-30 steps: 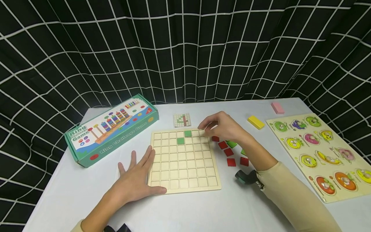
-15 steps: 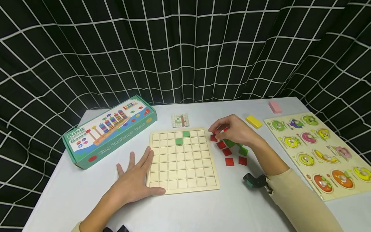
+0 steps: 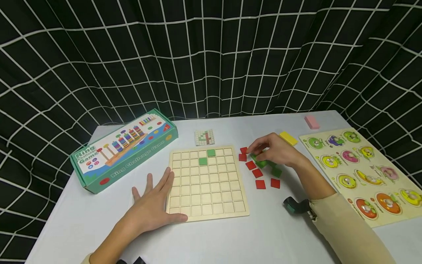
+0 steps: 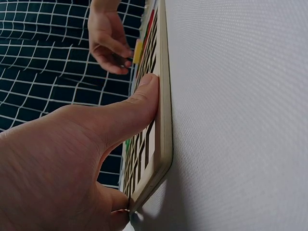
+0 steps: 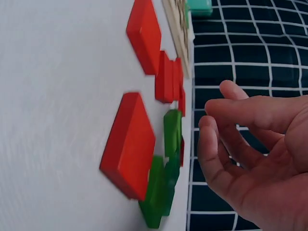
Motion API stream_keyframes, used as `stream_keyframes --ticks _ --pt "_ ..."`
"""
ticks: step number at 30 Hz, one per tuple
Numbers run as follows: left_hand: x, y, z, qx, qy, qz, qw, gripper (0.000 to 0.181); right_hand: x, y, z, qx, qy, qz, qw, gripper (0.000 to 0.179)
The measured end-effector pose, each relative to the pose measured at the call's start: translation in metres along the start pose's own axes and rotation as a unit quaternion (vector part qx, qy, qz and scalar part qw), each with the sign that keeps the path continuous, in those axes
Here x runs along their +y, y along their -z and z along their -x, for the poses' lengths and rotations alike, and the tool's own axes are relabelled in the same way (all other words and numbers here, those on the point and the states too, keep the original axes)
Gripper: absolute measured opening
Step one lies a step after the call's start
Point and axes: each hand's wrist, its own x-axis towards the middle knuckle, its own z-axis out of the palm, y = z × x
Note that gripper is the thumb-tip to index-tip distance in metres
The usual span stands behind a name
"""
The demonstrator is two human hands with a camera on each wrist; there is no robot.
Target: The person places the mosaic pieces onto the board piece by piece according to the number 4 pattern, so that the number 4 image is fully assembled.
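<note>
Green tiles (image 3: pixel 261 164) behind fingers (image 3: pixel 262 140); partly hidden

The head camera gives me a high, forward-and-down look across the white table (image 3: pixel 204 242) to the gridded curtain (image 3: pixel 212 64). My left wrist feed, turned sideways, sits close and low along the wooden grid board (image 4: pixel 164 101) past the left hand (image 4: pixel 72 144) toward the right hand (image 4: pixel 107 41). My right wrist feed, also sideways, looks low over nearby red tiles (image 5: pixel 127 144), which the head view shares.

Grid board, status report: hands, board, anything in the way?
Left hand on grid board, left side. Right hand over loose green tiles, no tile visible in grip. Grid board bears two green tiles. Obstruction: right hand partly hides loose green tiles.
</note>
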Motion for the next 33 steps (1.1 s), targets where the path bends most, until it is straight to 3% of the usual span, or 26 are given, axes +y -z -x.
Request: stream_keyframes --ticks 14,33 --pt "-0.001 0.0 0.0 0.0 -0.002 0.002 1.0 0.135 0.011 0.002 -0.007 0.0 -0.021 0.053 0.9984 0.029" --pt "-0.002 -0.001 -0.001 0.002 -0.003 -0.005 1.0 0.136 0.012 -0.002 -0.017 0.028 0.001 0.11 0.9935 0.031"
